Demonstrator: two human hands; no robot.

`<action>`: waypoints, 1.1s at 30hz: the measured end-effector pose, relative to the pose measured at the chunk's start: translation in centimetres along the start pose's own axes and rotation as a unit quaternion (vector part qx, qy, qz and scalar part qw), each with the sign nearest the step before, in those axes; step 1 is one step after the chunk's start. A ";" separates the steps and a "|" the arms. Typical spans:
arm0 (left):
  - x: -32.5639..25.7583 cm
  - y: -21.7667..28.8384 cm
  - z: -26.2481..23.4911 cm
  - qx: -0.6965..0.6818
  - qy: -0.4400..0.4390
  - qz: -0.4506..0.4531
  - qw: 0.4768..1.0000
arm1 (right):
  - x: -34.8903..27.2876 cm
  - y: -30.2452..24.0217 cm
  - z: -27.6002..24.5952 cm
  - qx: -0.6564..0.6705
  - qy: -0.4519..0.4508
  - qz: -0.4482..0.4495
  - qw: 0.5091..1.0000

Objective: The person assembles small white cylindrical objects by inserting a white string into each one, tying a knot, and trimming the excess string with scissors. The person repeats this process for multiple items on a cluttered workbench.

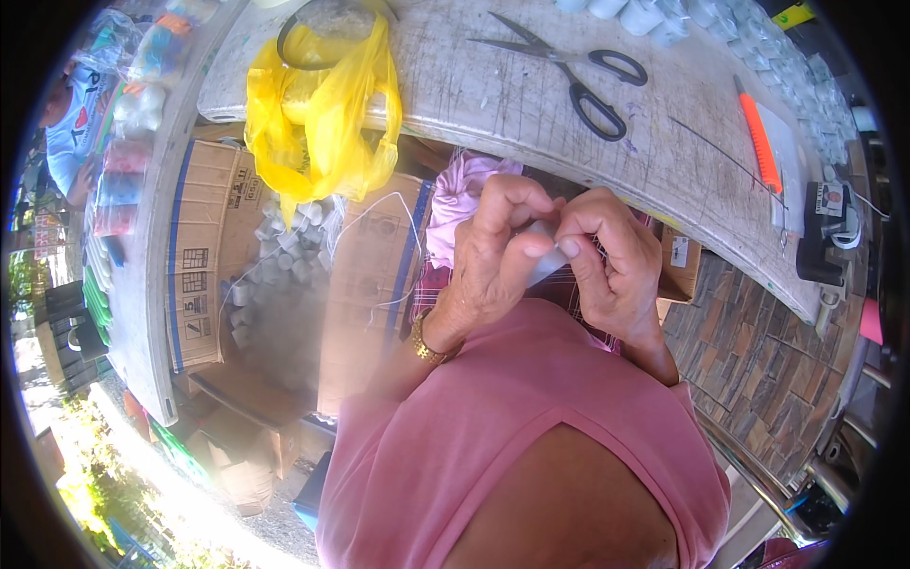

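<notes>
White plastic, a small spool, sits pinched between your left hand and right hand, both closed on it just off the near edge of the worn grey worktable. A thin white thread trails left toward the cardboard box of white spools; slack there could snag. Black-handled scissors lie on the worktable's middle.
</notes>
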State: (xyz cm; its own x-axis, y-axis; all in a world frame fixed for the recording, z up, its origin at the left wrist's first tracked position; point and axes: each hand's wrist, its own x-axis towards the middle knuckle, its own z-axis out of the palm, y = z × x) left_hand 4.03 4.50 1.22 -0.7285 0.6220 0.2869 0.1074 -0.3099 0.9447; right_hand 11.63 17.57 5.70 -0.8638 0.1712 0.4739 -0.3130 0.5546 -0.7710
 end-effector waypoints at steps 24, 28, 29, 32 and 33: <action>0.6 -0.1 -0.1 -0.022 0.038 0.009 0.999 | 0.6 -0.4 0.2 -0.011 -0.003 0.011 1.000; 0.5 -0.1 -0.1 -0.025 0.036 0.009 0.999 | 0.7 -0.5 -0.1 -0.002 -0.021 0.040 0.999; 0.4 -0.1 -0.1 -0.026 0.033 0.010 0.999 | 0.7 -0.5 -0.2 0.000 -0.026 0.044 0.999; 0.4 0.3 -0.3 0.012 0.007 -0.002 1.000 | 0.8 -0.6 -0.5 -0.010 -0.048 0.048 0.998; 0.4 0.3 -0.2 0.016 0.014 -0.002 1.000 | 0.8 -0.7 -0.5 -0.010 -0.049 0.051 0.997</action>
State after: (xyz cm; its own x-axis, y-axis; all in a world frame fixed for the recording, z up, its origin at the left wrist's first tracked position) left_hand 3.62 4.49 1.58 -0.7482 0.6023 0.2782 0.1257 -0.2830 0.9508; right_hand 11.30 17.71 6.80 -0.9257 0.1471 0.3484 -0.2143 0.5551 -0.8037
